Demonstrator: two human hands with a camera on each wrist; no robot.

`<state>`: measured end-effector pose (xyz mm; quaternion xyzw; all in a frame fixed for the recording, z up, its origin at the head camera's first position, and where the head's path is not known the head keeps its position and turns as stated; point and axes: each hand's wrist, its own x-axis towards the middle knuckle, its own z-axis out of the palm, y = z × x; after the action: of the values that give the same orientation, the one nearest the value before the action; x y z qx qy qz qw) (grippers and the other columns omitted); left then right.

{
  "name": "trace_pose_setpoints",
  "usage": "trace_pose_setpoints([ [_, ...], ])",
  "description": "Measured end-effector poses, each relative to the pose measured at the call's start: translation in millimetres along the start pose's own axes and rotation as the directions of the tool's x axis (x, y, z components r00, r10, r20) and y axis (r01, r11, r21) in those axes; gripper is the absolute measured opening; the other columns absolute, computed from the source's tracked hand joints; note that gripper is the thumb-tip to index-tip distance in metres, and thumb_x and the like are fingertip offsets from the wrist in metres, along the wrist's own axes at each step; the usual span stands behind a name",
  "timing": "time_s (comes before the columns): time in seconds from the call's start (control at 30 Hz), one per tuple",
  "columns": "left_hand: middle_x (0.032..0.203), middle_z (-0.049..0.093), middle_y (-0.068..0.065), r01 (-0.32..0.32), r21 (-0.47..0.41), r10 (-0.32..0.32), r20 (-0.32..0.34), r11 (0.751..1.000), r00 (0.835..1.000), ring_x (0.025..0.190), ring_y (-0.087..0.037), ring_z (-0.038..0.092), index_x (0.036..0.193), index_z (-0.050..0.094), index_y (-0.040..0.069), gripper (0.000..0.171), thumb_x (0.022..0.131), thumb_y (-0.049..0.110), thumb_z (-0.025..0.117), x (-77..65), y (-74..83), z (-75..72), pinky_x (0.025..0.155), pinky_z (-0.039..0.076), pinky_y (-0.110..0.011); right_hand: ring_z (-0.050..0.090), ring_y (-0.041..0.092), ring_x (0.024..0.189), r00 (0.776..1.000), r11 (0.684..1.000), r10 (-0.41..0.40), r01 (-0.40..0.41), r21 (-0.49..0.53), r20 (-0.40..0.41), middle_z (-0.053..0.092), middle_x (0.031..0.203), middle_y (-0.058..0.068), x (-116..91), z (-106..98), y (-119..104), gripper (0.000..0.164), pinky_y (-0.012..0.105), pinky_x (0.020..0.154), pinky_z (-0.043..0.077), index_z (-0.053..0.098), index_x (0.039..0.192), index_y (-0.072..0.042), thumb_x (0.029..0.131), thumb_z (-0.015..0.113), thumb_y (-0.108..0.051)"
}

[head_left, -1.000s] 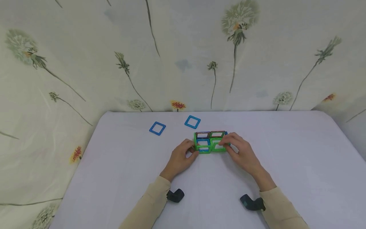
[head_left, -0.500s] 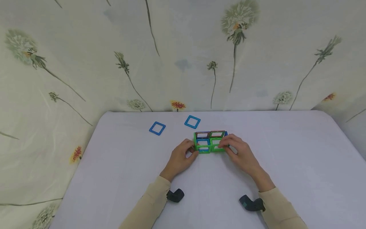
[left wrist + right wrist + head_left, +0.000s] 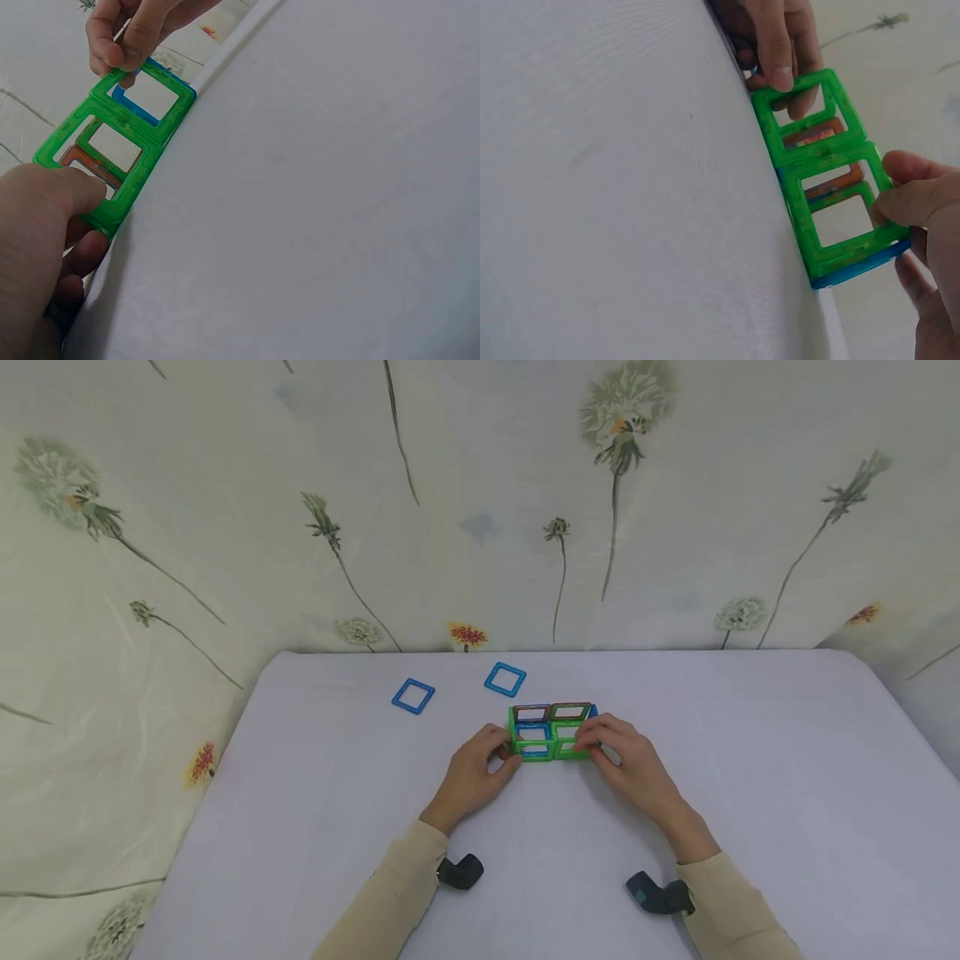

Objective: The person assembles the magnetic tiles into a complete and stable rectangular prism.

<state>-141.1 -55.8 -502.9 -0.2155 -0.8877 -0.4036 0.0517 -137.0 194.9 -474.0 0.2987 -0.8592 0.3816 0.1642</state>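
Observation:
In the head view, a low box built of square magnetic tiles (image 3: 553, 745) stands on the white table, with green, blue and red-brown frames. My left hand (image 3: 472, 775) grips its left end; in the left wrist view the thumb lies over the front green tile (image 3: 66, 133) and the other fingers are behind it. My right hand (image 3: 636, 767) pinches the right front green tile (image 3: 804, 217) near its upper right edge, thumb in front. A blue tile (image 3: 862, 266) forms the right end. Part of the right end is hidden behind my right fingers in the head view.
Two loose blue square tiles lie flat behind the box, one farther left (image 3: 401, 690) and one nearer it (image 3: 499, 689). A flower-print cloth (image 3: 517, 585) hangs at the table's back edge. Black camera mounts (image 3: 461, 872) sit on both wrists.
The right front green tile has settled slightly, in line with the one beside it. My right hand and forearm have shifted a little left; my left hand stays put.

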Motion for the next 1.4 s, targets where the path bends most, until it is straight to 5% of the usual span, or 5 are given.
trace_pose_setpoints([
  [0.7, 0.098, 0.057, 0.007, -0.017, 0.021, 0.017, -0.008, 1.000, 1.000, 0.086, -0.005, 0.052, 0.110, 0.061, 0.018, 0.021, 0.090, 0.023, 0.064, -9.3, -0.4, 3.5, 0.076, 0.048, -0.019, 0.050, 0.015, 0.109, 0.997, 1.000, 0.001, -0.002, -0.016, -0.079, 0.063, 0.108, 0.000, -10, 3, 0, 0.033, 0.012, 0.098, 0.033, 0.065, 0.101, -0.014, 0.078, 0.069, 0.009],
  [0.93, 0.098, 0.058, 0.008, 0.001, 0.010, -0.001, -0.008, 1.000, 1.000, 0.087, -0.005, 0.052, 0.111, 0.061, 0.019, 0.022, 0.090, 0.023, 0.064, -8.8, 0.5, 3.0, 0.077, 0.048, -0.019, 0.047, 0.013, 0.109, 0.979, 0.990, 0.129, -0.117, 0.081, -0.158, 0.052, 0.118, 0.011, -11, -1, 0, 0.039, 0.013, 0.089, 0.043, 0.054, 0.119, -0.003, 0.083, 0.066, 0.004],
  [1.07, 0.099, 0.057, 0.008, 0.009, 0.009, -0.009, -0.001, 1.000, 1.000, 0.087, -0.005, 0.052, 0.112, 0.060, 0.019, 0.022, 0.090, 0.023, 0.064, -7.6, -0.3, 3.0, 0.077, 0.048, -0.019, 0.048, 0.009, 0.100, 0.953, 0.946, 0.297, -0.286, 0.151, -0.057, 0.048, 0.116, 0.016, -10, -11, -10, 0.040, 0.009, 0.085, 0.041, 0.043, 0.126, -0.001, 0.090, 0.060, -0.005],
  [1.23, 0.101, 0.057, 0.008, 0.024, 0.000, -0.024, 0.007, 1.000, 1.000, 0.088, -0.004, 0.052, 0.113, 0.059, 0.018, 0.023, 0.091, 0.022, 0.063, -5.7, -0.7, 1.7, 0.078, 0.048, -0.019, 0.052, 0.009, 0.085, 0.890, 0.870, 0.435, -0.454, 0.193, 0.134, 0.050, 0.104, 0.010, -12, -20, -14, 0.041, 0.015, 0.072, 0.044, 0.041, 0.125, -0.003, 0.092, 0.061, -0.016],
  [1.4, 0.103, 0.057, 0.007, 0.025, -0.030, -0.025, 0.000, 0.999, 1.000, 0.088, -0.004, 0.052, 0.114, 0.060, 0.018, 0.024, 0.091, 0.024, 0.063, -4.7, -2.5, -1.8, 0.075, 0.047, -0.018, 0.052, 0.013, 0.075, 0.907, 0.890, 0.399, -0.419, 0.178, 0.137, 0.055, 0.090, 0.006, -14, -16, -8, 0.031, 0.019, 0.065, 0.045, 0.053, 0.114, -0.003, 0.089, 0.066, -0.013],
])
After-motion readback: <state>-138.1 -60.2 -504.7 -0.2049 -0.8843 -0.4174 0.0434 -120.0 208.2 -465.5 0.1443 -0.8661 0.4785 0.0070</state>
